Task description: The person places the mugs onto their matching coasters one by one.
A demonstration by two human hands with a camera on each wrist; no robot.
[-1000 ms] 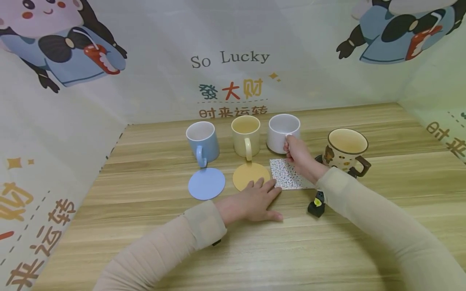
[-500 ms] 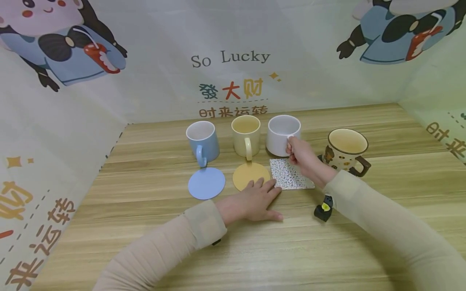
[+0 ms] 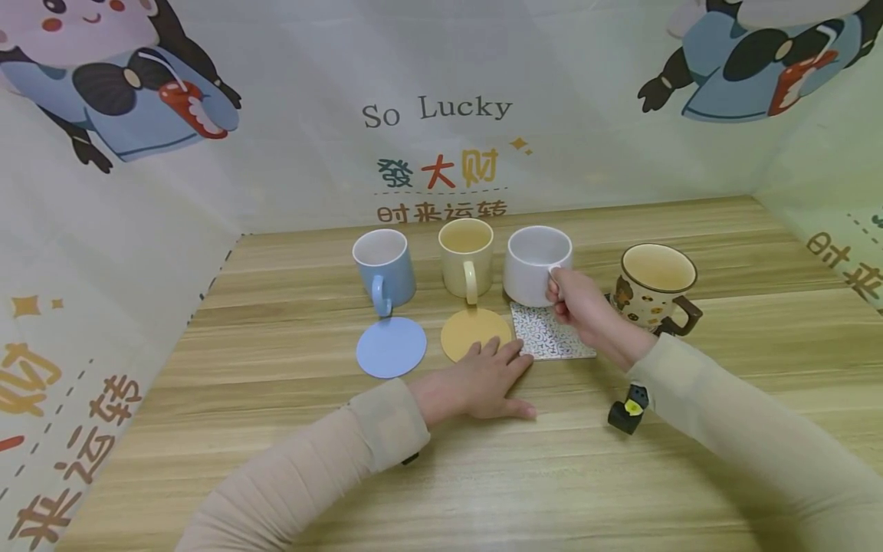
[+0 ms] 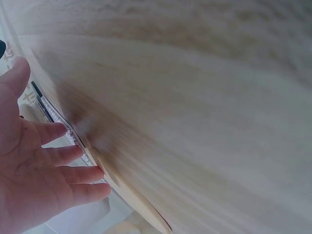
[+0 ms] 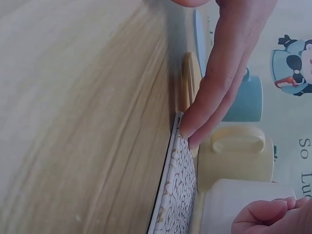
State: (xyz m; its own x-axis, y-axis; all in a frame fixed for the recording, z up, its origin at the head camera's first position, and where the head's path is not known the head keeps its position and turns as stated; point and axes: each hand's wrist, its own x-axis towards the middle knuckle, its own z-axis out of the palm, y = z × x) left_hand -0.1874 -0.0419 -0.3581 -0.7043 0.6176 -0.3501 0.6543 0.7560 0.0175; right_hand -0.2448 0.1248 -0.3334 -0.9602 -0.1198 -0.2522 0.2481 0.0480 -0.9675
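the right grip [image 3: 585,305] has its fingers curled tight on the handle [image 3: 555,268] of the white mug [image 3: 527,268], and the mug stands up straight at the back edge of the speckled square coaster [image 3: 562,343]. i can't tell if its bottom touches the coaster or hangs a little above it. the left grip [image 3: 486,381] is spread out with its fingers straight — the tips touch the near corner of that coaster, right by the yellow round coaster [image 3: 469,326]. the mug looks hard and shiny, like baked clay, so it should not bend or squish at all. i think it is a bit heavy for its size, but one hand should do. its smooth round side may be slippery, and the rim could chip if it bumped the yellow mug [image 3: 455,268] just beside it. the handle looks like the best place to hold — pinch it firmly and keep the mug level. the square coaster looks thin, flat and light, so it may slide on the table [image 3: 497,491] if pushed.
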